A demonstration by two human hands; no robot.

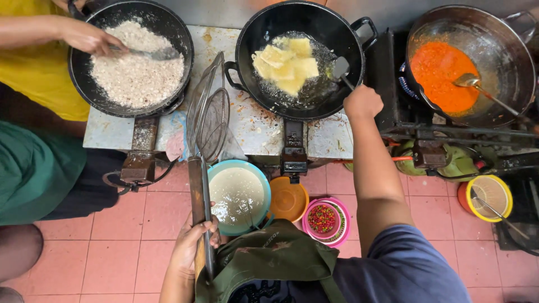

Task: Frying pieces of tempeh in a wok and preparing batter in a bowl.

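Observation:
My right hand (362,102) grips the handle of a metal spatula (339,69) whose blade dips into the black middle wok (264,90), where yellow flat pieces (285,63) fry in bubbling oil. My left hand (193,242) holds the wooden handle of a wire skimmer (209,115), together with a second wire strainer, their mesh heads resting over the steel stove top (252,126) between two woks.
Another person's hand (87,36) stirs white grains in the left wok (106,104). A right wok (505,62) holds orange sauce with a ladle. On the pink tiled floor stand a blue bowl of batter (238,196), an orange bowl (287,199), a pink chilli bowl (325,220).

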